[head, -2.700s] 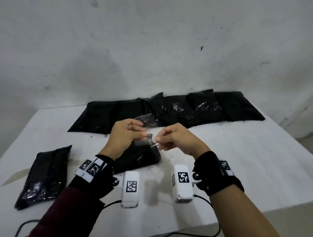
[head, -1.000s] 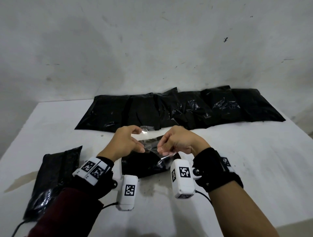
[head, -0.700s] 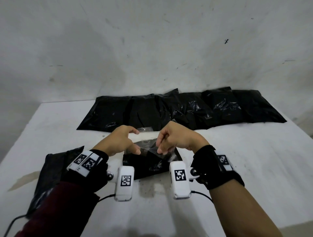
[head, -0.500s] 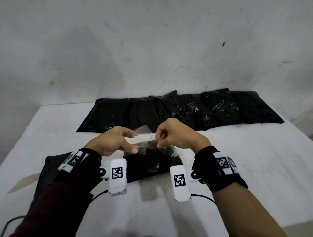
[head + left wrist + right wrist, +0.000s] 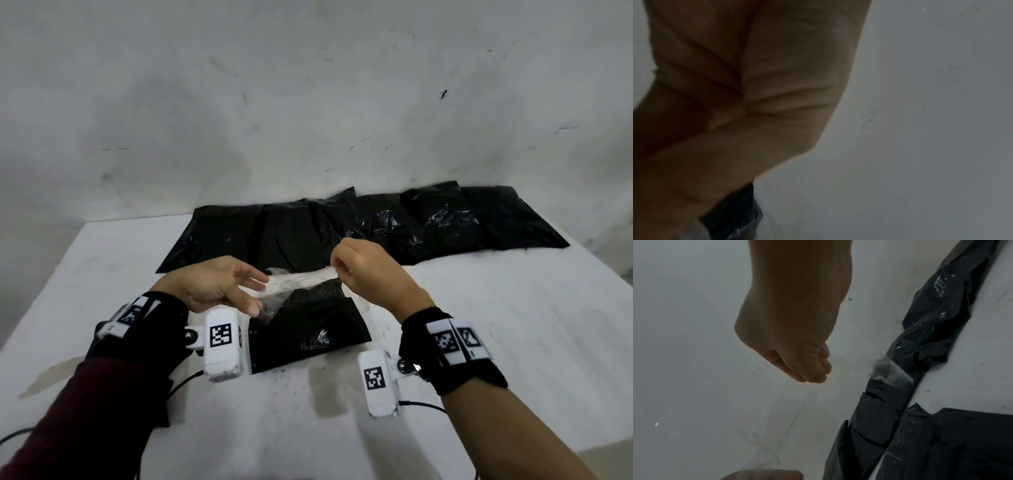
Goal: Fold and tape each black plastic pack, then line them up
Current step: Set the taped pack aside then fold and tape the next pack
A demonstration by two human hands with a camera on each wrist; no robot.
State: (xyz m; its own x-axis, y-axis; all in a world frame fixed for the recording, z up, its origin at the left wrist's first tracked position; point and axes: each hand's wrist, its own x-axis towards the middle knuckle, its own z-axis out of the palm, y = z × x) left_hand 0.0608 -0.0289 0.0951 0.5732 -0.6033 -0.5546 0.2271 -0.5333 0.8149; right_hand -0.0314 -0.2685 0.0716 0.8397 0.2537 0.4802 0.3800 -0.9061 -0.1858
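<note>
- Head view: I have a clear strip of sticky tape (image 5: pixel 301 279) stretched between my hands above the folded black plastic pack (image 5: pixel 308 329), which lies on the white tabletop (image 5: pixel 496 325) just in front of me. My right hand (image 5: pixel 368 274) pinches one end with curled fingers; my left hand (image 5: pixel 219 282) takes the other end between thumb and loosely extended fingers. I judge this to be the taping step: next I must lower the strip flat across the fold without letting it curl onto itself.
- Head view, further off: a row of black plastic packs (image 5: pixel 359 226) lies side by side along the stained white wall (image 5: pixel 308 102), so the line-up is partly done.
- Left wrist view: my palm (image 5: pixel 735 97) fills the frame; the fingertips are out of sight, and a corner of black plastic (image 5: pixel 735 216) shows below.
- Right wrist view: my closed fingers (image 5: pixel 807 368) hold the nearly invisible tape, with the black packs (image 5: pixel 931 353) to the side.
</note>
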